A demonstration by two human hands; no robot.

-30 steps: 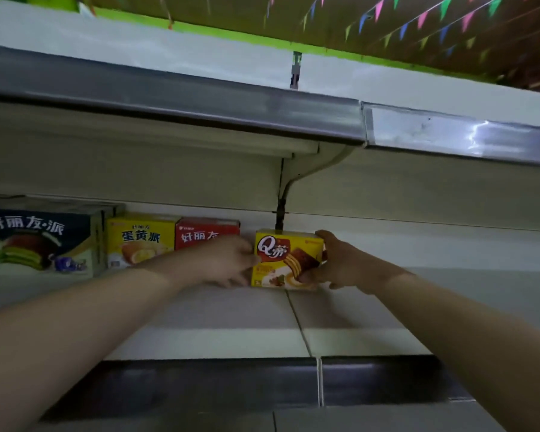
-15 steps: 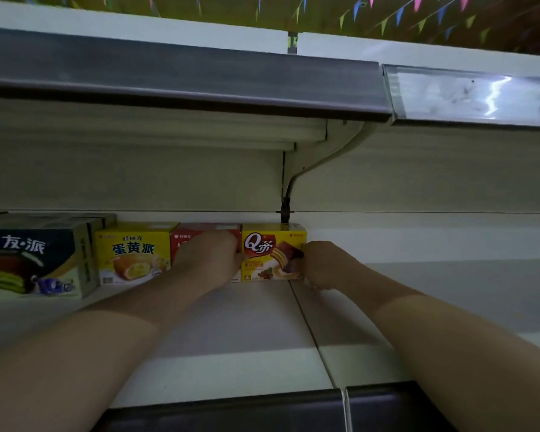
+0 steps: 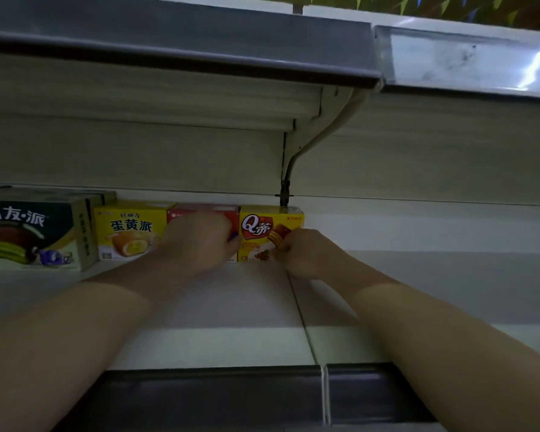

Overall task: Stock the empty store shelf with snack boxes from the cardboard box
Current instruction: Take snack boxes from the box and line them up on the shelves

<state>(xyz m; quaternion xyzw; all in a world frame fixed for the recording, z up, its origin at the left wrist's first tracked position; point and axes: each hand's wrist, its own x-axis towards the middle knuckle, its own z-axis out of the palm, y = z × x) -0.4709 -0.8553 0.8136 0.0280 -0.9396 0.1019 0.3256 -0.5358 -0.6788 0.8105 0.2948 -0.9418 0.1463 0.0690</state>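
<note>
Head view: a white shelf (image 3: pixel 219 310) runs across the frame, with a dark rail (image 3: pixel 200 397) along its front edge and another shelf's grey rail (image 3: pixel 181 42) overhead. A white bracket (image 3: pixel 321 135) drops from the upper shelf to the back wall.

At the back of the shelf stands a row of snack boxes, all upright and face forward. From the left: a dark green box (image 3: pixel 28 235), set a little forward of the rest; a yellow box (image 3: pixel 131 230) just beside it; a red box (image 3: pixel 200 213), mostly hidden; and the Q box (image 3: pixel 262 232), yellow, at the right end of the row, touching the red box and standing directly under the bracket's foot.

The left hand (image 3: pixel 200 238) lies over the front of the red box, its grip loosely curved with the fingertips at the seam between the red box and the Q box; whether it clasps anything cannot be told. The right hand (image 3: pixel 303 252) is at the Q box's lower right corner, fingers curled against its front and side, pinching that corner. Both forearms reach in from the bottom of the frame.

To the right of the Q box the shelf shows bare white board.
</note>
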